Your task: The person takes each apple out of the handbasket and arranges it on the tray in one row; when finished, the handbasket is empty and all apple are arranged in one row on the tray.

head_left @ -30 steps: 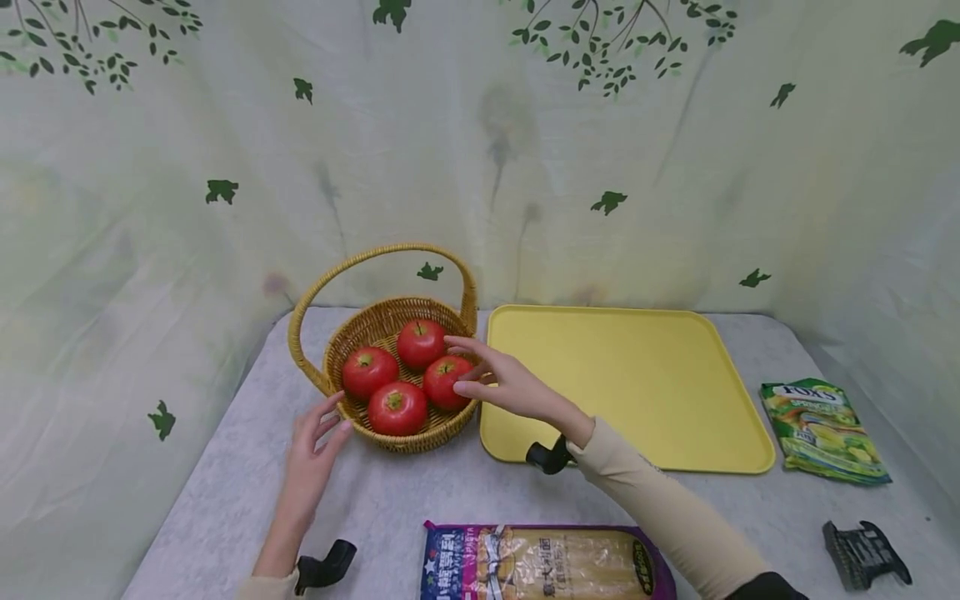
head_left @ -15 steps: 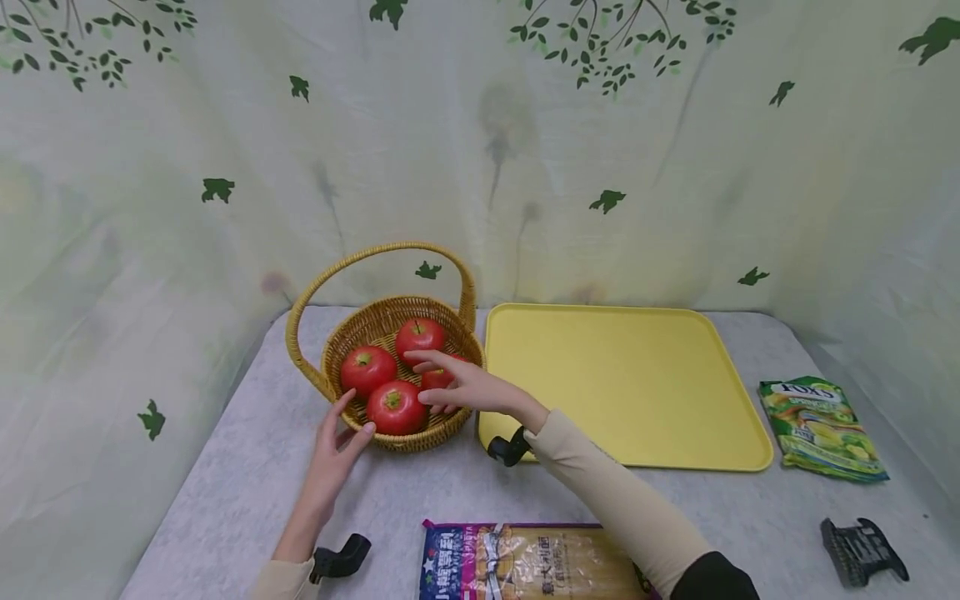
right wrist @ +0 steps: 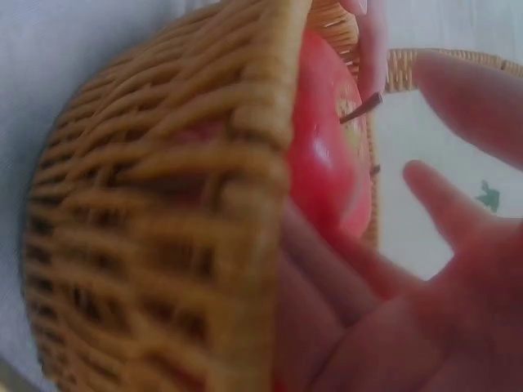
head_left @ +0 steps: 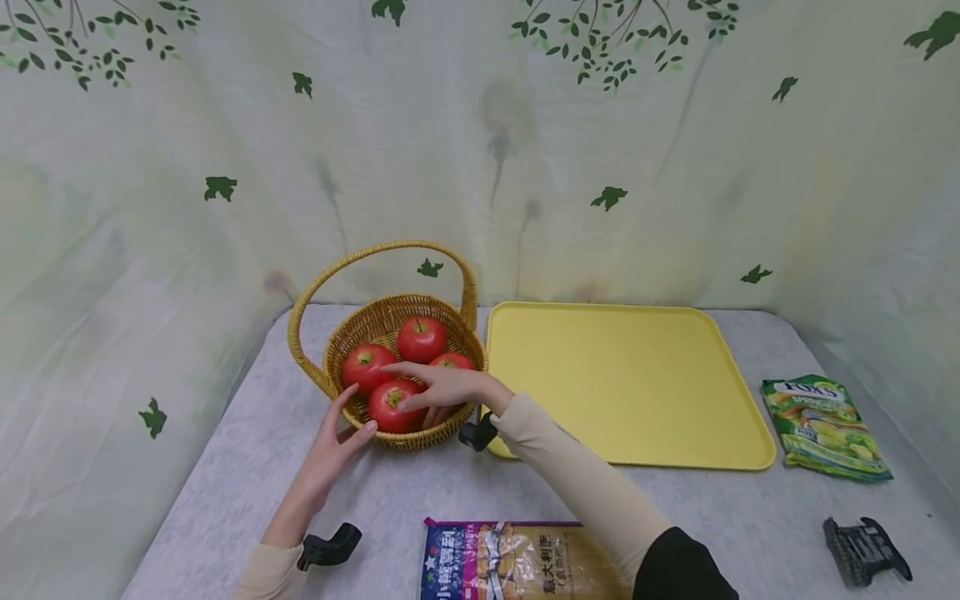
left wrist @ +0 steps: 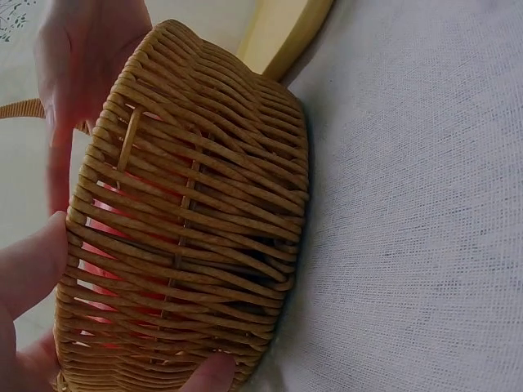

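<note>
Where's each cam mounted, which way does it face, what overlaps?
Head: worn on the head, facing forward and down at basket, apples and yellow tray; left hand, right hand and sleeves show.
Left wrist: facing the basket's outer side, image sideways; left fingers show, right hand beyond.
Right wrist: facing the basket's rim and a red apple, image sideways; right hand shows.
Both wrist views share the basket and right hand.

I count four red apples [head_left: 422, 340], one basket [head_left: 408, 443] and one table [head_left: 397, 508]. There's one yellow tray [head_left: 622, 383], one green bag [head_left: 822, 429] and one long packet [head_left: 517, 567]. I see two hands [head_left: 327, 457], two black wrist things [head_left: 330, 546] and one loose black thing [head_left: 864, 552].
</note>
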### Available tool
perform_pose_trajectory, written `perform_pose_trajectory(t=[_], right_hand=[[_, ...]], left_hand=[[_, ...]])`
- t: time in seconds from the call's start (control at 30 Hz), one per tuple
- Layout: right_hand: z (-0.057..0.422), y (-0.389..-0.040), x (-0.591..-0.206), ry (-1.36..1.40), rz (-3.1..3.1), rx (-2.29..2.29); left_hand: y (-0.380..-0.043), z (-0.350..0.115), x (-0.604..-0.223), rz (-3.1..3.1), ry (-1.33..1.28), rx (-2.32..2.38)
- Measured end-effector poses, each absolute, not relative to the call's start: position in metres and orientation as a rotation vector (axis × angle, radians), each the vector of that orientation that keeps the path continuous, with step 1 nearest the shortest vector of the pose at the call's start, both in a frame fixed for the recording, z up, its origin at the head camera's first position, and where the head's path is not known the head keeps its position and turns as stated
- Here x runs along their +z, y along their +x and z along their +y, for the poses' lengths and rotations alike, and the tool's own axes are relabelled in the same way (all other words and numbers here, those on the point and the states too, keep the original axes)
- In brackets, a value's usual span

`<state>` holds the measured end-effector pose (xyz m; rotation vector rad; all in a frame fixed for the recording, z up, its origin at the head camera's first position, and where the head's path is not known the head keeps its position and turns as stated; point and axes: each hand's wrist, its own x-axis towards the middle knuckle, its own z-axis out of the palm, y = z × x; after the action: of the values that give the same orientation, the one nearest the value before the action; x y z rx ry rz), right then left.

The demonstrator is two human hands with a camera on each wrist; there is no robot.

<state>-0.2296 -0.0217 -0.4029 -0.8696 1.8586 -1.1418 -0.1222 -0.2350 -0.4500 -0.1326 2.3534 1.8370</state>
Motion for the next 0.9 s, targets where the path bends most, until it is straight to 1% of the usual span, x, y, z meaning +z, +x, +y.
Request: perform_pose_trajectory(t=[0.43, 0.7, 0.9], right_hand=[[-0.043, -0.227, -0.411, -0.960, 2.128, -0.901], [-0.041, -0.224, -0.417, -0.982, 2.271, -0.877], [-0.036, -0.223, -0.419, -1.050, 2.343, -0.959]], left_hand=[[-0.124, -0.237, -0.452, 2.361, -0.135, 1.814], [-0.124, -0.237, -0.452, 2.382, -0.122, 1.796], [-0.124, -0.237, -0.453, 2.392, -0.112, 1.805]])
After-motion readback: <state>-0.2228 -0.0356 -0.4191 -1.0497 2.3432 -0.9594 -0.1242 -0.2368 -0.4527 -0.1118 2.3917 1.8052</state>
